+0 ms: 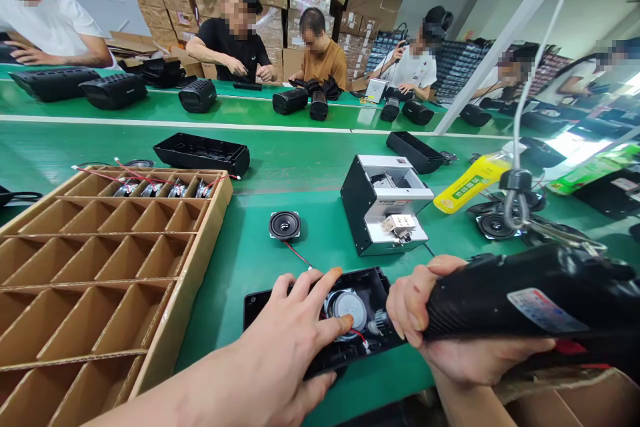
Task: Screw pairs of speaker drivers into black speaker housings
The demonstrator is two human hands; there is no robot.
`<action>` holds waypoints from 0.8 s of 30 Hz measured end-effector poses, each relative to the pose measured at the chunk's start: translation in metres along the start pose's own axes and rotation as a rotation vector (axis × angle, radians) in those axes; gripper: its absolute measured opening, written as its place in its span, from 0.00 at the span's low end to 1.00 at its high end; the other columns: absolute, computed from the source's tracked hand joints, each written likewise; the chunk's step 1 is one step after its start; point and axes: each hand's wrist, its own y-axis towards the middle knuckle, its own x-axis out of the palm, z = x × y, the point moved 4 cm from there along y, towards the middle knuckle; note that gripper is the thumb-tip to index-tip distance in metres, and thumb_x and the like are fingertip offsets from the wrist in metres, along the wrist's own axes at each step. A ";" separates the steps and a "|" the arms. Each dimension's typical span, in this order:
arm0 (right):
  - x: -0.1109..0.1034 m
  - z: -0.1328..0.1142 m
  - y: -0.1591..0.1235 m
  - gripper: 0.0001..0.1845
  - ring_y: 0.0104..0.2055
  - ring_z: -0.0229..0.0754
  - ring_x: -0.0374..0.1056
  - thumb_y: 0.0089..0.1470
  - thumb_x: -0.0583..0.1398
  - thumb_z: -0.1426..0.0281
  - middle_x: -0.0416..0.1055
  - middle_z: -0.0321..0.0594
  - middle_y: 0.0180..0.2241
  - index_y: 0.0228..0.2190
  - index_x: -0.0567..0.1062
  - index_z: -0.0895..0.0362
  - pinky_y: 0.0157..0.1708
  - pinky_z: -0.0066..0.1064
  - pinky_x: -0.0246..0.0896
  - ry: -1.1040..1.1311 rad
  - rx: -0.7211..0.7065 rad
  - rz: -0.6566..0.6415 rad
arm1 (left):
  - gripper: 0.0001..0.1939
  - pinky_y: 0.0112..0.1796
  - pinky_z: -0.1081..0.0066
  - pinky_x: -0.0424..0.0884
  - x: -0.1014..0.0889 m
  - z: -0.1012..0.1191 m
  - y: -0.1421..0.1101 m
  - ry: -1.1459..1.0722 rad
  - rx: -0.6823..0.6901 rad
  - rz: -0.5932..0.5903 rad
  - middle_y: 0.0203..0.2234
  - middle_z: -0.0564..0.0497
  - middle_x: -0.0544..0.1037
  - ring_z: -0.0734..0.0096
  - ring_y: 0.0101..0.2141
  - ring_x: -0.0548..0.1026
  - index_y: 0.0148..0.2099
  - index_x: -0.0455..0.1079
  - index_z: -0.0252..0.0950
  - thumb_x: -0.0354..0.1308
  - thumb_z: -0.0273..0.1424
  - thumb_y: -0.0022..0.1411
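My left hand (295,333) lies spread across an open black speaker housing (257,303). One finger presses on the round grey back of a speaker driver (351,307) inside it, and others reach the far wall. Red and black leads with a small white plug (366,345) lie in the housing. Just right of it, my right hand (425,313) is wrapped round a thick black power tool (530,300), which looks like an electric screwdriver with a label on its side. Its tip is hidden behind my fingers. Behind the housing a loose speaker driver (285,224) sits cone up.
A divided cardboard tray (203,280) with several drivers stands left. Behind are a grey and black bench machine (387,207), an empty housing (203,152) and a yellow bottle (470,180). A cable with a hook (517,190) hangs right. Several co-workers (237,40) sit across the conveyor.
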 end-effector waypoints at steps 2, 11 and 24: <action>0.002 0.000 -0.002 0.41 0.12 0.33 0.58 0.45 0.59 0.28 0.68 0.29 0.19 0.45 0.82 0.44 0.11 0.22 0.55 0.003 0.005 -0.008 | 0.31 0.61 0.29 0.58 -0.001 0.001 0.000 -0.001 -0.004 -0.001 0.76 0.40 0.48 0.30 0.70 0.55 0.69 0.66 0.51 0.64 0.42 0.65; -0.006 -0.003 -0.005 0.43 0.16 0.37 0.63 0.53 0.53 0.28 0.70 0.33 0.21 0.52 0.80 0.45 0.15 0.27 0.61 0.009 0.034 -0.070 | 0.32 0.62 0.32 0.59 0.004 -0.003 0.005 0.008 -0.032 0.034 0.76 0.39 0.52 0.31 0.69 0.58 0.67 0.69 0.54 0.68 0.45 0.61; -0.047 -0.066 0.104 0.38 0.14 0.38 0.57 0.49 0.62 0.33 0.65 0.29 0.18 0.41 0.74 0.52 0.11 0.29 0.54 -0.316 -0.462 0.289 | 0.48 0.58 0.25 0.63 0.017 -0.009 0.014 0.093 -0.002 0.023 0.76 0.36 0.48 0.18 0.67 0.59 0.67 0.70 0.53 0.79 0.32 0.44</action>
